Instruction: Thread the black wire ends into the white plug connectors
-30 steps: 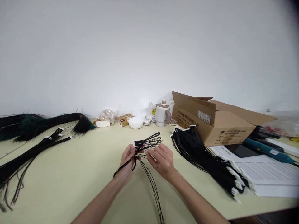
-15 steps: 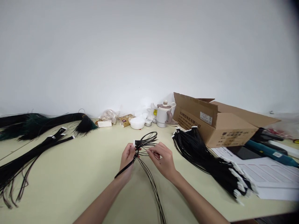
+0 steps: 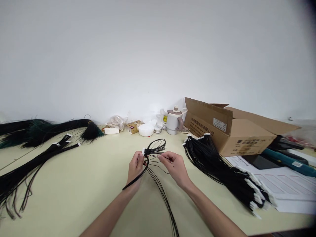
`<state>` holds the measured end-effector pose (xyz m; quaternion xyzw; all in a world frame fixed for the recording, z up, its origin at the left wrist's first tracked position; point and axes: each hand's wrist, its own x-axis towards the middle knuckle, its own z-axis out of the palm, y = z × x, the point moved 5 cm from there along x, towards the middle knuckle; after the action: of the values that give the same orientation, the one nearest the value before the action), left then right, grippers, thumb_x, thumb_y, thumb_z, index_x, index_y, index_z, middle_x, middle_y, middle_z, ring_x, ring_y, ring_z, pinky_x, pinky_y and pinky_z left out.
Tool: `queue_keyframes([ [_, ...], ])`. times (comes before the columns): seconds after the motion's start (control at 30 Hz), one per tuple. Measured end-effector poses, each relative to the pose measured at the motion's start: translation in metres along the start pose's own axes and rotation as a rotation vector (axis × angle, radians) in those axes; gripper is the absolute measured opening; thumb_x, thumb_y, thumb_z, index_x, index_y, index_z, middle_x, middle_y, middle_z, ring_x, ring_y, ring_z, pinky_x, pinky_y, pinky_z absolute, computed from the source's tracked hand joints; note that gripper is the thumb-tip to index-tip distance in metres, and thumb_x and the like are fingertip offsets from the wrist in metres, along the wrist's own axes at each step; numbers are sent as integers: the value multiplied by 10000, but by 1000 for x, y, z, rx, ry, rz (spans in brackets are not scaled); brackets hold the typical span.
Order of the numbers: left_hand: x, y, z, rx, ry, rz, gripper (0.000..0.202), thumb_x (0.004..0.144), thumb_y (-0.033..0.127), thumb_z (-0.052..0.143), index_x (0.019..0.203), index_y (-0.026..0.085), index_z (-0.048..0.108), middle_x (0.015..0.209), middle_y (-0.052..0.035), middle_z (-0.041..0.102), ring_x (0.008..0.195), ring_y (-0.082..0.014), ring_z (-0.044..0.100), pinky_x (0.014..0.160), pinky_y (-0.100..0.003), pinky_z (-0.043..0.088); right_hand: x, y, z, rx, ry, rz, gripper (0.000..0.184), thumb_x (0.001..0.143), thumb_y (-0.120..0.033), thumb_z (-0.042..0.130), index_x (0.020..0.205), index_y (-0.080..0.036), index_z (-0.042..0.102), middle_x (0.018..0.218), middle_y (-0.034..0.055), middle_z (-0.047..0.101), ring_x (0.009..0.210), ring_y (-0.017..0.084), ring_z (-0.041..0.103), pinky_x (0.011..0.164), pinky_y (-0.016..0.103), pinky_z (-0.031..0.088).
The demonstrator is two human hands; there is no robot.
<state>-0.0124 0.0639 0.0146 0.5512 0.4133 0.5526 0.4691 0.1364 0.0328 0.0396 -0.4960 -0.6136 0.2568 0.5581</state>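
Pinched in my left hand is a wire harness with a white connector at its end. Black wires fan out from the connector and loop to the right. A thicker black cable curves down across my left wrist. Loose wires hang from the harness toward the table's front edge. My right hand is closed, thumb and forefinger pinching a thin black wire just right of the connector. The wire's tip is hidden by the fingers.
Finished-looking harnesses with white connectors lie right, beside an open cardboard box. More black wire bundles lie left. At the back stand a white bowl and a lidded mug. Papers and a teal tool lie far right.
My right hand has risen slightly and turned, its fingers now nearer the looped wires. My left hand still holds the harness in almost the same place.
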Motion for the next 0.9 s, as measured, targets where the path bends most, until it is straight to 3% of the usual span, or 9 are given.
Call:
queue_keyframes([
  [0.2, -6, 0, 13, -150, -128, -99, 354, 739, 503, 450, 800, 156, 488, 821, -36, 562, 637, -75, 445, 598, -183, 382, -11, -22, 1, -436, 167, -572, 131, 810, -212, 513, 733, -145, 594, 549, -4, 457, 572, 90, 367, 568, 224, 324],
  [0.3, -10, 0, 19, -183, -205, -113, 338, 752, 490, 439, 776, 154, 474, 798, -25, 545, 633, -66, 436, 606, -180, 391, -18, -26, 7, -610, 204, -745, 72, 794, -167, 538, 749, -150, 592, 597, 9, 515, 600, 99, 373, 581, 234, 313],
  [0.47, -13, -5, 23, -206, -266, -131, 313, 770, 471, 424, 786, 159, 455, 804, -19, 535, 632, -60, 445, 610, -174, 389, -20, -29, 9, -666, 222, -762, 82, 795, -160, 539, 727, -149, 583, 596, 12, 518, 613, 106, 380, 588, 243, 307],
  [0.9, -11, -2, 21, -76, -251, -87, 328, 754, 478, 440, 788, 158, 506, 757, -28, 540, 645, -78, 467, 595, -167, 394, -16, -27, 7, -570, 179, -674, 126, 815, -167, 506, 708, -153, 569, 584, -1, 494, 572, 94, 354, 583, 252, 293],
])
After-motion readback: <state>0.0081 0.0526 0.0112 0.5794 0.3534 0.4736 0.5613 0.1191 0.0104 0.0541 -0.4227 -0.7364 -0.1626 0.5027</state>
